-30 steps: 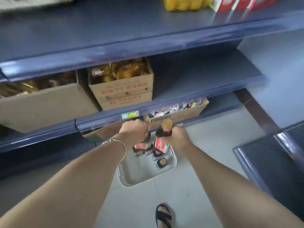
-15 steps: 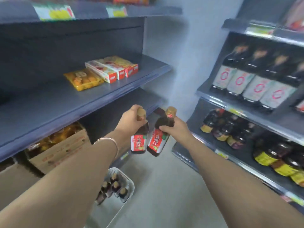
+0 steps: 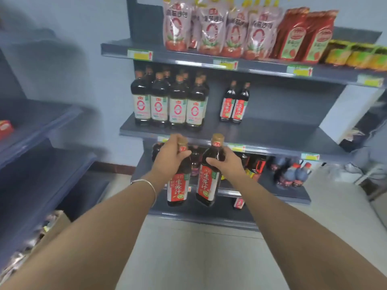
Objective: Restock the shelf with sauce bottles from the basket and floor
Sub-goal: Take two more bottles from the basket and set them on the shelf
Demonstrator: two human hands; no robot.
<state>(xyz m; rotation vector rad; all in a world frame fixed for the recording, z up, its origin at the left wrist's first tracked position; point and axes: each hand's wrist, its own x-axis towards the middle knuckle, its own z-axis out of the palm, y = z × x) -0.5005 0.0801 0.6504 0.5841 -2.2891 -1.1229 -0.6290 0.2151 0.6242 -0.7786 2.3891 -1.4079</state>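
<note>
My left hand grips the neck of a dark sauce bottle with a red label. My right hand grips the neck of a second sauce bottle of the same kind. Both bottles hang upright in front of the grey shelf unit, just below the edge of its middle shelf. On that shelf stand two matching small sauce bottles with bare shelf to their right. The basket is out of view.
Several larger dark bottles stand at the middle shelf's left. Red sauce pouches fill the top shelf. More bottles sit on the lower shelf. Another blue shelf unit runs along my left, with a cardboard box low down.
My view has swung right, from the basket on the floor to the sauce shelf. Both hands have lifted the two bottles and carried them toward the middle shelf.
</note>
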